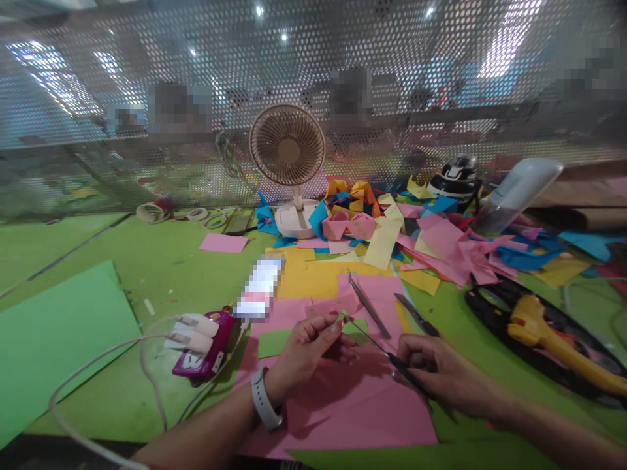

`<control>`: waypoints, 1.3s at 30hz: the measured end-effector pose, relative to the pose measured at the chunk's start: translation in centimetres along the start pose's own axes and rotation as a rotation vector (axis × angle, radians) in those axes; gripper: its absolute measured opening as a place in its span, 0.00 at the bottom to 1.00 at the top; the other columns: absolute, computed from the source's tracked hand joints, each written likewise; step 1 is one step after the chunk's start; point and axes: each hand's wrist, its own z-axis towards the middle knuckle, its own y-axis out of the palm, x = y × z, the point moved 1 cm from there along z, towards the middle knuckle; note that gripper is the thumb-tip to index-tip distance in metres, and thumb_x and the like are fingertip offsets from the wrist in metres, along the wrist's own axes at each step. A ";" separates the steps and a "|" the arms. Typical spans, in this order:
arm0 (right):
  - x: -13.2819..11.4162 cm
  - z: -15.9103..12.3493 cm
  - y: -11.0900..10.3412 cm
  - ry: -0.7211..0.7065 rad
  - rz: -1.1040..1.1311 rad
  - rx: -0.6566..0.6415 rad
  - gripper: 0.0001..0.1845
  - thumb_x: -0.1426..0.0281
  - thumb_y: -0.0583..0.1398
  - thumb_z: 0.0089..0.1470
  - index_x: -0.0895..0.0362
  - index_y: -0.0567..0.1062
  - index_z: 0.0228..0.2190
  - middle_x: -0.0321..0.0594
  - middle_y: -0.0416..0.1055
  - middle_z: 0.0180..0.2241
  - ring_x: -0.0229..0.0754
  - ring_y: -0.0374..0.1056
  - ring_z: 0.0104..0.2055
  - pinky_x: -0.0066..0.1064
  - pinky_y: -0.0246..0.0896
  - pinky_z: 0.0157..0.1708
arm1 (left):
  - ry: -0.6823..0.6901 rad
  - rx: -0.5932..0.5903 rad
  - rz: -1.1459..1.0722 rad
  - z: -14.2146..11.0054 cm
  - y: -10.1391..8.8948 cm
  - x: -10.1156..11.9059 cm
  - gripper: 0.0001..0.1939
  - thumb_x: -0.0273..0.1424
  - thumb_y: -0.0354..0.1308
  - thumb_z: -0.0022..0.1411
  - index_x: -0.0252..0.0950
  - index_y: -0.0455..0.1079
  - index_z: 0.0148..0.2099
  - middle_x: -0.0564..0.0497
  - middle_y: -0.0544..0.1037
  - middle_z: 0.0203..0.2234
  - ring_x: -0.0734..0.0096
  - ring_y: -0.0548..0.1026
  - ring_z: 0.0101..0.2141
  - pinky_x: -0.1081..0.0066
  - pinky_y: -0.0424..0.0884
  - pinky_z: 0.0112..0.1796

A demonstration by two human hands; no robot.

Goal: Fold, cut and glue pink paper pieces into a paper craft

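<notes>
My left hand (313, 346), with a pale watch strap on the wrist, pinches a tiny green paper piece (342, 316) between thumb and finger. My right hand (431, 369) is closed round the black handle of a slim metal-shafted tool (367, 334). The tool's tip meets the fingertips of my left hand; its exact shape there is too small to tell. Under both hands lie pink paper sheets (362, 418). A green paper strip (274, 343) is beside my left hand. Tweezers (369, 307) and a dark-handled cutter (416, 314) lie just beyond my hands.
A phone (259, 287) is cabled near a purple power strip (208, 346) with white plugs. Green sheets (63, 346) lie left. At right, a black tray (477, 307) holds a yellow glue gun (543, 326). Behind are a fan (288, 147), paper scraps (450, 241) and a perforated screen (392, 39).
</notes>
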 end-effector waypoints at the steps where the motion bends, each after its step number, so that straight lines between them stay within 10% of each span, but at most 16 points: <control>1: 0.0 0.0 0.0 0.000 -0.007 0.001 0.19 0.56 0.61 0.47 0.57 0.63 0.23 0.27 0.55 0.17 0.29 0.50 0.19 0.20 0.44 0.17 | 0.001 -0.002 -0.001 0.0 0.0 0.0 0.15 0.36 0.57 0.58 0.29 0.68 0.42 0.46 0.78 0.27 0.70 0.77 0.28 0.71 0.73 0.31; 39: -0.6 0.0 0.0 0.026 -0.044 0.003 0.20 0.55 0.60 0.46 0.57 0.63 0.22 0.27 0.55 0.17 0.30 0.50 0.19 0.22 0.42 0.17 | -0.005 -0.003 0.009 -0.1 0.1 0.1 0.15 0.38 0.57 0.57 0.30 0.68 0.40 0.45 0.78 0.28 0.70 0.77 0.27 0.72 0.73 0.30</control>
